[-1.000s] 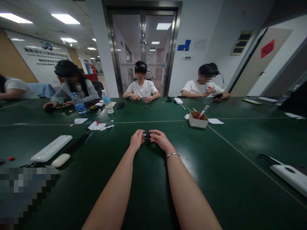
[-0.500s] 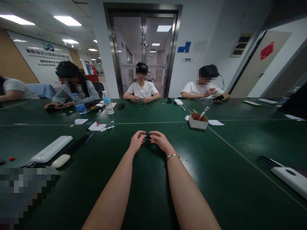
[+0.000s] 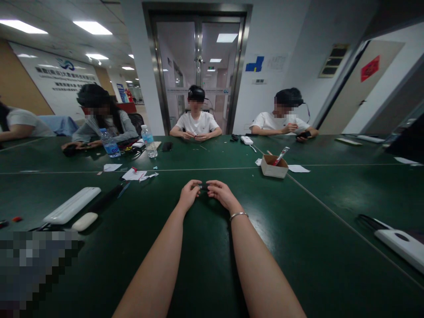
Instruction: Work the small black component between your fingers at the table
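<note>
A small black object [image 3: 203,187] is held between my two hands above the green table [image 3: 205,247], near the middle of the view. My left hand [image 3: 190,194] pinches its left end, where a small light part shows at the fingertips. The fingers of my right hand [image 3: 221,193] close on its right side, and a silver bracelet [image 3: 239,215] circles that wrist. What exactly the object is cannot be made out.
White power banks [image 3: 72,206] [image 3: 400,247] lie at left and right. A small box [image 3: 274,167] holding a red-and-clear tool stands ahead right. Paper scraps [image 3: 134,175] and bottles [image 3: 149,142] are ahead left. Several people sit across the table.
</note>
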### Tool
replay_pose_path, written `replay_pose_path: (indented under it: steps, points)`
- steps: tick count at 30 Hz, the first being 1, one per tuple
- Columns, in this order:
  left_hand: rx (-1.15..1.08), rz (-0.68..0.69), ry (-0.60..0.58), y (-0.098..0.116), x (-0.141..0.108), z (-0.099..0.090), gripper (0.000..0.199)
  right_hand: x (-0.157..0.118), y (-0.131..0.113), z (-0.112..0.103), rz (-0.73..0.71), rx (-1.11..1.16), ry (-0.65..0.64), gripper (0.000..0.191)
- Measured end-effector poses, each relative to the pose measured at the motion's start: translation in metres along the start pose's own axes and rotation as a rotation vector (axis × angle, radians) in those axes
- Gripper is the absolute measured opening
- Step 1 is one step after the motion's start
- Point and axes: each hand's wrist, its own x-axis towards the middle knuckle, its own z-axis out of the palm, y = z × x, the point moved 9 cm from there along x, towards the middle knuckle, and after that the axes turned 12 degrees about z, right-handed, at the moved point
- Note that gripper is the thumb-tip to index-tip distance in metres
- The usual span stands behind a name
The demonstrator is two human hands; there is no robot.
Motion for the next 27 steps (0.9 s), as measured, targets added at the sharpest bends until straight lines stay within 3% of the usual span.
replay_pose_path:
  steps: [5, 11, 20, 27]
  points:
    - [0.036, -0.017, -0.025, -0.0048, -0.0001, 0.0023, 0.029, -0.0012, -0.0005, 0.002, 0.003, -0.017, -0.013, 0.028]
    - [-0.006, 0.01, 0.048, -0.0056, 0.0019, -0.0039, 0.028, -0.0002, -0.0008, -0.0011, -0.007, 0.009, 0.008, 0.028]
    - [-0.007, 0.002, 0.034, 0.0006, 0.0007, -0.0019, 0.023, -0.0014, 0.0, 0.0003, 0.007, 0.009, -0.01, 0.026]
    - [0.071, -0.01, 0.005, 0.0025, -0.0012, 0.0002, 0.033, -0.0009, -0.0004, 0.0004, -0.002, 0.006, -0.01, 0.026]
